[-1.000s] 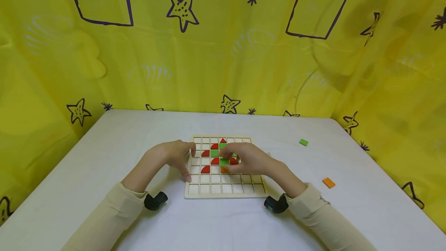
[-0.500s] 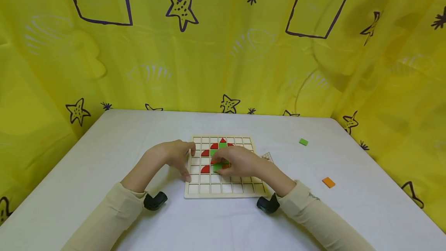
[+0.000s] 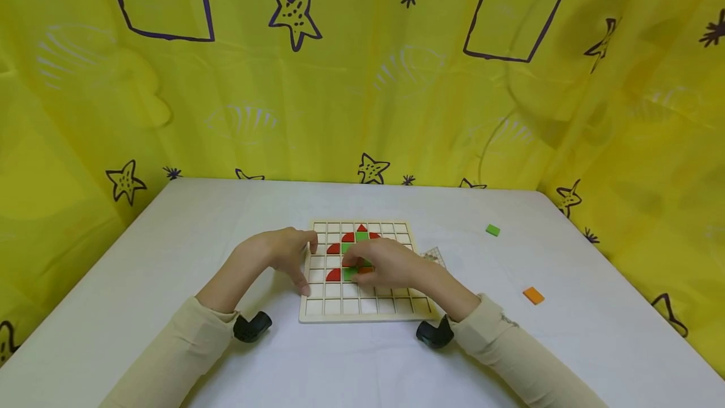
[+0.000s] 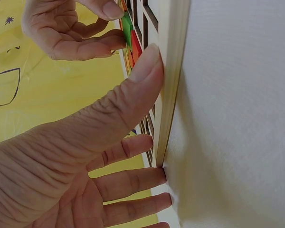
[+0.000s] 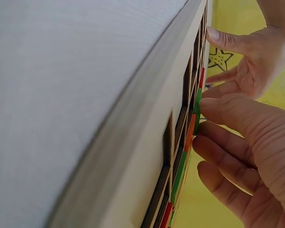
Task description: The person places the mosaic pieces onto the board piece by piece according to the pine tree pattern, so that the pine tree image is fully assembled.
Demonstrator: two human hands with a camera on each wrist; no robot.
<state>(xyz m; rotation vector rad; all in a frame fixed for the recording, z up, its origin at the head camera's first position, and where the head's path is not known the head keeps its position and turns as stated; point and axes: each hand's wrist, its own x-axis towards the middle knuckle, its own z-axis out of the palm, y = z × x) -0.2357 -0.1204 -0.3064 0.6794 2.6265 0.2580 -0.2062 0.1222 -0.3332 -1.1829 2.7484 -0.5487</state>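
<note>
In the head view a wooden grid board (image 3: 368, 318) lies flat, with red, green and orange tiles in its middle cells. My right hand (image 3: 387, 263) pinches a green square tile (image 3: 350, 274) between thumb and fingertips. That tile sits at a cell just right of a red quarter-round tile (image 3: 333, 275). Part of the pattern is hidden under the right hand. My left hand (image 3: 283, 254) rests at the board's left edge; in the left wrist view its thumb (image 4: 147, 66) touches the frame and its other fingers stretch out straight along it.
To the right on the white table lie a loose green tile (image 3: 493, 230) and an orange tile (image 3: 533, 295). A small patterned card (image 3: 435, 255) pokes out beside the board's right edge. A yellow curtain (image 3: 340, 99) hangs behind the table.
My right hand has moved left across the board with the green tile, then lowered it into the cell beside the red quarter-round. The left hand has stayed in place.
</note>
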